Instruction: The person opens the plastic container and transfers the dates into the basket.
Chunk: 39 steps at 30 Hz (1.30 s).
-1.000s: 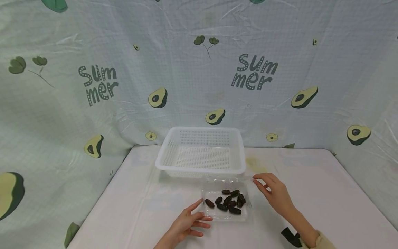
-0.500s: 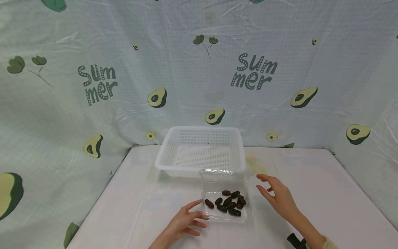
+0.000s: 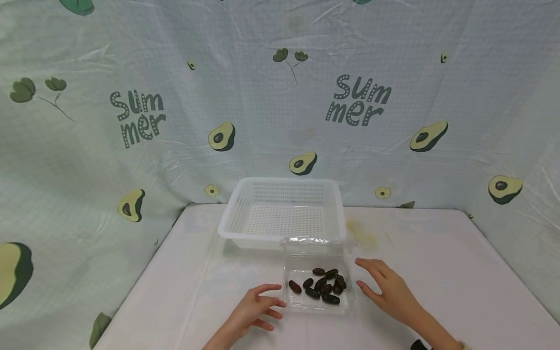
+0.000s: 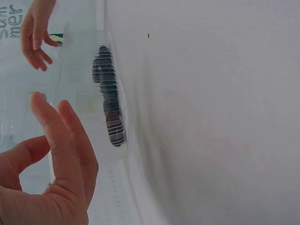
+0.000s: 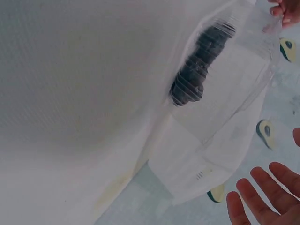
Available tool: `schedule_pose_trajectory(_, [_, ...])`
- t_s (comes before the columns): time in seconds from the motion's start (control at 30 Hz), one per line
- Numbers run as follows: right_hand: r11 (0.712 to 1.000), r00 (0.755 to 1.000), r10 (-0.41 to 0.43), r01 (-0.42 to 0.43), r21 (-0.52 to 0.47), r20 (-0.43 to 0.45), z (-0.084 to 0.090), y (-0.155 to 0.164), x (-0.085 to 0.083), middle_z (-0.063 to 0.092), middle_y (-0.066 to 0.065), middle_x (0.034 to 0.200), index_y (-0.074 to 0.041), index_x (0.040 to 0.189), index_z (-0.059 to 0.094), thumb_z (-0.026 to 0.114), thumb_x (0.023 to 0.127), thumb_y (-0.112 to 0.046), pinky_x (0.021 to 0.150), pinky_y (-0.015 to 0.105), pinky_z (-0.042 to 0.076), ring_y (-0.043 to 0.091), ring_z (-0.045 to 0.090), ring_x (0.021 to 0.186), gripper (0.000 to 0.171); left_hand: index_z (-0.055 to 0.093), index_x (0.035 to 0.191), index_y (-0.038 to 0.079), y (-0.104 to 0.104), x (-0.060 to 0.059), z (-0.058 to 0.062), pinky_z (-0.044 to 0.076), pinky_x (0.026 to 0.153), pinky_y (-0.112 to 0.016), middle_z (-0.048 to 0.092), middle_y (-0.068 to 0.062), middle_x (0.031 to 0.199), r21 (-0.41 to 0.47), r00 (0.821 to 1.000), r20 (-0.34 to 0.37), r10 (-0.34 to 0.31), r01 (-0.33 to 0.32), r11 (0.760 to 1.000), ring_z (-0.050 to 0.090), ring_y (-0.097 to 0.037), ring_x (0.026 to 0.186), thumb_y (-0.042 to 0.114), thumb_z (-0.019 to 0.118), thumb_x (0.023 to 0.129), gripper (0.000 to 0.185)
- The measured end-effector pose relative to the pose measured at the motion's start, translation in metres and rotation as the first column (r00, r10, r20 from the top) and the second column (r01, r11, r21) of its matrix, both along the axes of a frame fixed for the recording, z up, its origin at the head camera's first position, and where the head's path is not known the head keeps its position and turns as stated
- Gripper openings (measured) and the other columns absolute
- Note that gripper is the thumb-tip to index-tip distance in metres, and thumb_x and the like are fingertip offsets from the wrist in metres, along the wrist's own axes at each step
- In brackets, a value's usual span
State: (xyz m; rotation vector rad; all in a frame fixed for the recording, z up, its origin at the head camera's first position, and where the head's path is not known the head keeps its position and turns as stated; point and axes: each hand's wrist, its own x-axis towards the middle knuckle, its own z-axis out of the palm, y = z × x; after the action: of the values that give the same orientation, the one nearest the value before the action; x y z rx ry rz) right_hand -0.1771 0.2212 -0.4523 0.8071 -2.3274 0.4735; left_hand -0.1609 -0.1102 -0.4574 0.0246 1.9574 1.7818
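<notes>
A clear plastic clamshell box (image 3: pixel 299 304) sits on the table with several dark brown dates (image 3: pixel 321 283) inside. Its lid (image 3: pixel 312 248) is folded back, overlapping the front of the white basket. At the box's left side is my left hand (image 3: pixel 251 308), fingers spread and loosely bent, fingertips right at the wall. My right hand (image 3: pixel 389 291) hovers off the right wall, thumb and fingers apart, holding nothing. In the right wrist view, the dates (image 5: pixel 199 65) show through the ribbed side of the box, above the fingers (image 5: pixel 269 197).
Behind the box stands a white perforated plastic basket (image 3: pixel 284 240). A white cloth covers the table (image 3: pixel 446 262). A curtain (image 3: pixel 258 97) printed with avocados and lettering hangs along the back and sides. A yellowish stain (image 3: pixel 360 236) marks the cloth right of the basket.
My right hand has let go of the lid's corner and come down beside the box. The lid now stands back against the basket. My left hand has drawn slightly leftward.
</notes>
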Motion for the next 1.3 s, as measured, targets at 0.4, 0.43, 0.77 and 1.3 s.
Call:
schedule_pose_trajectory(0.4, [0.970,0.983,-0.050,0.006,0.244,0.177,-0.014,-0.016,0.000,0.037,0.009,0.140,-0.008,0.136,0.035,0.065,0.074,-0.049,0.082,0.041,0.043,0.022,0.046,0.119,0.080,0.059,0.101,-0.002,0.007,-0.012,0.017,0.047,0.051,-0.019,0.064,-0.018,0.088,-0.289,0.802,-0.589,-0.100,-0.094,0.953,0.061,-0.020,0.072,0.006,0.058,0.082,0.020])
schedule_pose_trajectory(0.43, [0.966,0.982,-0.053,0.005,0.257,0.179,-0.014,-0.017,-0.001,0.036,0.010,0.141,-0.008,0.136,0.035,0.063,0.074,-0.051,0.083,0.042,0.043,0.022,0.045,0.120,0.081,0.060,0.100,0.000,0.009,-0.013,0.018,0.046,0.052,-0.018,0.064,-0.016,0.088,-0.324,0.763,-0.632,-0.134,-0.103,0.941,0.060,-0.019,0.073,0.005,0.059,0.081,0.020])
schedule_pose_trajectory(0.77, [0.952,0.981,-0.068,0.009,0.305,0.184,-0.019,-0.021,-0.009,0.032,0.011,0.143,-0.011,0.139,0.030,0.054,0.075,-0.062,0.086,0.046,0.040,0.026,0.040,0.124,0.085,0.059,0.109,0.009,0.035,-0.026,0.030,0.047,0.077,-0.023,0.060,-0.001,0.102,-0.686,0.472,-0.671,-0.571,-0.103,0.721,0.053,-0.015,0.095,0.018,0.062,0.082,0.029])
schedule_pose_trajectory(1.3, [0.946,0.922,-0.075,-0.055,0.320,0.381,-0.020,-0.024,-0.010,0.023,0.014,0.146,-0.012,0.141,0.026,0.048,0.076,-0.065,0.090,0.056,0.034,0.034,0.024,0.132,0.087,0.059,0.106,0.026,0.064,-0.056,0.015,0.045,0.080,-0.026,0.059,0.008,0.104,-0.854,0.031,-0.377,-0.926,-0.399,0.334,0.052,-0.011,0.097,0.053,0.058,0.077,0.040])
